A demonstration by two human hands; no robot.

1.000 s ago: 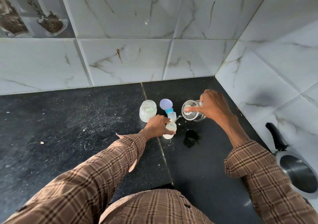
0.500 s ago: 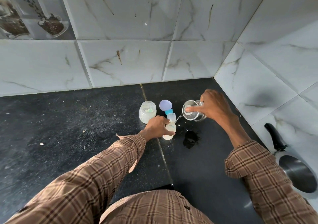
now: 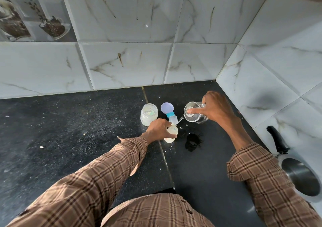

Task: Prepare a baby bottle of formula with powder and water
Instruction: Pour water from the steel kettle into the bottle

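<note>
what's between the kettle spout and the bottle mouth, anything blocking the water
Nothing visible blocks it. The right hand tilts the glass kettle, and a thin stream runs from its spout to the open mouth of the baby bottle, which the left hand grips. The blue-collared piece stands just behind the stream.

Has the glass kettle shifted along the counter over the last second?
No. The glass kettle stays tilted in the right hand, same spot relative to the powder jar.
</note>
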